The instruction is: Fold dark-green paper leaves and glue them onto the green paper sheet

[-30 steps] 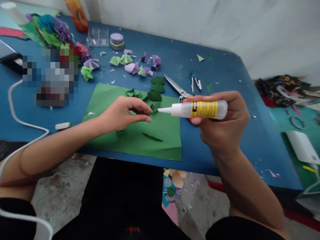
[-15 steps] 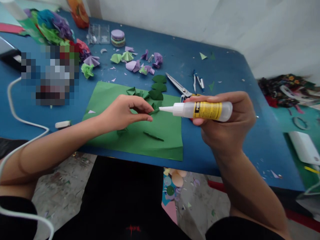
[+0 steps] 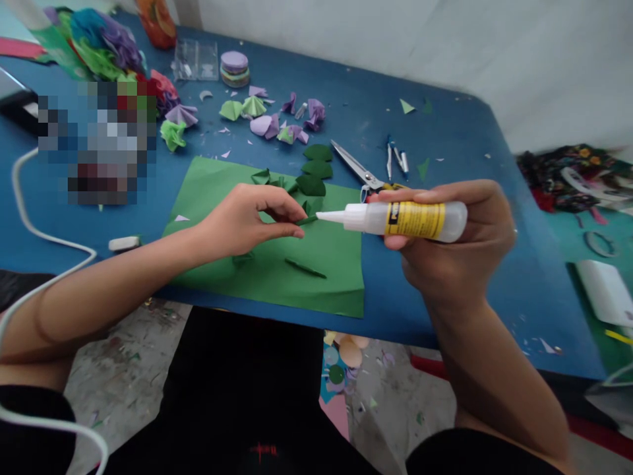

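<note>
My left hand (image 3: pixel 247 221) pinches a small folded dark green paper piece (image 3: pixel 306 220) between thumb and fingers, just above a light green paper sheet (image 3: pixel 277 264) on the blue table (image 3: pixel 445 132). My right hand (image 3: pixel 455 244) is wrapped round a clear glue bottle (image 3: pixel 405 219) with a yellow label, held level. Its white nozzle tip touches the end of the folded piece. Another thin dark green strip (image 3: pixel 305 268) lies on the sheet nearer me.
Dark green paper circles (image 3: pixel 314 173) and scissors (image 3: pixel 359 171) lie behind the sheet. Folded lilac and green paper pieces (image 3: pixel 277 122), a stack of paper discs (image 3: pixel 234 68) and a bunch of paper flowers (image 3: pixel 99 49) sit farther back. A white cable (image 3: pixel 34 227) runs at left.
The view has shifted slightly; both hands stay in the same pose, nozzle against the folded green piece.
</note>
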Demonstrator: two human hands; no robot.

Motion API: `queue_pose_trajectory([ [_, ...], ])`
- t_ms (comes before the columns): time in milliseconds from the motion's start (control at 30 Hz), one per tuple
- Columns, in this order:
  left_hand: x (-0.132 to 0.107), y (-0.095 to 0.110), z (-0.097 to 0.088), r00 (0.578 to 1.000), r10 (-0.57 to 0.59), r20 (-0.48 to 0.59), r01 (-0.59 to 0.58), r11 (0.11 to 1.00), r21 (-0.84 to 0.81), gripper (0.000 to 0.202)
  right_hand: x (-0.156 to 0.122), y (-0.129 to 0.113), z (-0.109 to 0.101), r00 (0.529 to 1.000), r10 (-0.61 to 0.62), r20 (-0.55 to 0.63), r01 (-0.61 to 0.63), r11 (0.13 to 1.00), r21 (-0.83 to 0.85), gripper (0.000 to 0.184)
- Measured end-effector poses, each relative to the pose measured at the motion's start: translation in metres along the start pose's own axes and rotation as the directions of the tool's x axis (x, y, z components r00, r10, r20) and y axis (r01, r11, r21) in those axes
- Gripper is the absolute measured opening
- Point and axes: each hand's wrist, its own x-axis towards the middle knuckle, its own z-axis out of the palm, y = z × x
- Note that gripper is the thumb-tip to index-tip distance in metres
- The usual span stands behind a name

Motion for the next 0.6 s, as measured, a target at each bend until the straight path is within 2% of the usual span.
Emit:
queue_pose_trajectory([
  [300, 0.0001, 0.0015, -0.0018, 0.999, 0.02, 0.038, -0.023, 0.995, 0.093, 0.018, -0.0025, -0.0034, -0.0003, 1.0, 0.025, -0.018, -0.027, 0.996, -0.087, 0.034],
  [600, 0.0001, 0.0011, -0.0018, 0.998, 0.046, 0.03, -0.049, 0.993, 0.107, 0.02, -0.0011, -0.0039, 0.0012, 0.999, -0.034, -0.021, 0.033, 0.998, -0.049, 0.033],
])
